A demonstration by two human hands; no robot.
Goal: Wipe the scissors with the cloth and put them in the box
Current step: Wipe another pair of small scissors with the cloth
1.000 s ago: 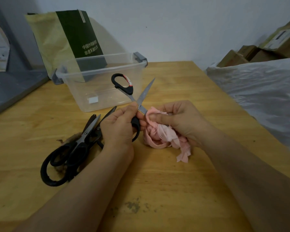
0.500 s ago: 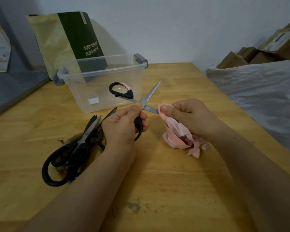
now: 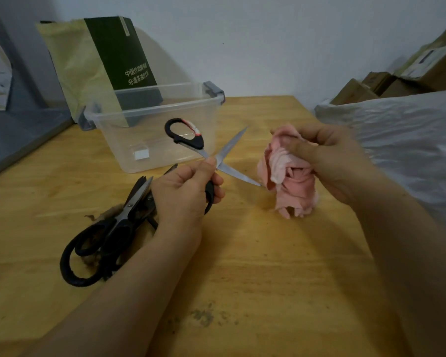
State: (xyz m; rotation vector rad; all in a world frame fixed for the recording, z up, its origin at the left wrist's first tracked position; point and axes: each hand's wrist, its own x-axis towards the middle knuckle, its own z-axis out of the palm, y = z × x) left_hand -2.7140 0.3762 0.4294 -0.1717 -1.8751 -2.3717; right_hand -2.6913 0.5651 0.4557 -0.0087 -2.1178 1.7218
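My left hand (image 3: 184,189) grips black-handled scissors (image 3: 231,146) near the pivot, blades spread wide apart above the wooden table. One handle loop points up toward the box; the other is partly hidden in my palm. My right hand (image 3: 330,161) holds a bunched pink cloth (image 3: 290,176) just right of the lower blade, whose tip touches the cloth's edge. The clear plastic box (image 3: 155,140) with grey latches stands behind the scissors, holding only a small white piece.
Two more black-handled scissors (image 3: 108,230) lie on the table left of my left wrist. A green and yellow bag (image 3: 101,65) leans behind the box. A white plastic-covered heap (image 3: 397,130) and cardboard boxes (image 3: 386,83) border the table's right side.
My right hand has slid the cloth outward along the lower blade, from near the pivot to the tip, and lifted it. The left hand kept holding the scissors with the blades spread.
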